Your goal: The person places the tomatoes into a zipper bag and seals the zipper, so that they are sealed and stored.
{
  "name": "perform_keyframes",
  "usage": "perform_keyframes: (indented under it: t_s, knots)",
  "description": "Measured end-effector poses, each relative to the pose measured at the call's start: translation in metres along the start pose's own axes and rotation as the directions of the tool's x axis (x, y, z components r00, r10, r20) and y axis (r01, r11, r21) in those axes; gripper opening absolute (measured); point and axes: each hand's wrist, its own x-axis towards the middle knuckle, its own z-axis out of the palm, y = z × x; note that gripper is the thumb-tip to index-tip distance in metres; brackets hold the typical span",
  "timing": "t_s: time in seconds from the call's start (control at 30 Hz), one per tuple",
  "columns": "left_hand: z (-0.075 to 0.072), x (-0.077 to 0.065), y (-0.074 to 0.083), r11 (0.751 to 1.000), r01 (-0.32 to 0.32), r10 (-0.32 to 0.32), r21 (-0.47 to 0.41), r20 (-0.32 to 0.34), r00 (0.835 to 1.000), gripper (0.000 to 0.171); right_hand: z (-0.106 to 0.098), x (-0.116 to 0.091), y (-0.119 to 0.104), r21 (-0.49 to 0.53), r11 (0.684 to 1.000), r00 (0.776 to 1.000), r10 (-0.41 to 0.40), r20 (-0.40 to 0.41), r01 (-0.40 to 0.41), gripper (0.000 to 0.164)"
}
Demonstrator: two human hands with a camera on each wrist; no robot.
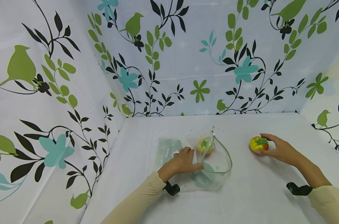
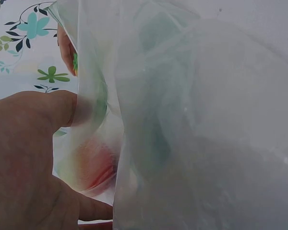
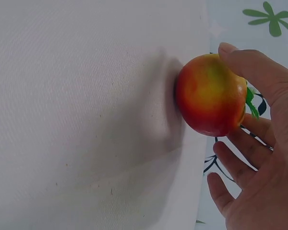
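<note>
A clear plastic bag [image 1: 169,149] with a green-edged mouth lies on the table, its mouth spread in a loop toward the right. My left hand [image 1: 183,161] holds the bag beside this mouth, the thumb at its edge; in the left wrist view, cloudy film partly covers the thumb and fingertips. Inside the bag is a yellow-red toy fruit [image 1: 205,146] with a green leafy top, blurred red through the film [image 2: 98,165]. To the right, my right hand [image 1: 281,151] grips a second toy fruit [image 3: 209,96] of the same kind between thumb and fingers, close over the table.
White cloth covers the table [image 1: 242,199]. Patterned curtains [image 1: 169,62] with leaves and birds stand behind it and at both sides. A black wrist camera [image 1: 172,188] sits under the left wrist, another black camera [image 1: 299,189] by the right.
</note>
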Motion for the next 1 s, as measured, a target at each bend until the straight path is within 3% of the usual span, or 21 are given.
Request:
perform_keyframes:
  t_s: [1.0]
  knots:
    - [-0.003, -0.001, 0.002, 1.000, 0.008, -0.008, 0.016, 0.005, 1.000, 0.092, -0.002, -0.003, 0.018, -0.005, 1.000, 0.998, 0.015, 0.053, -0.014, 0.091]
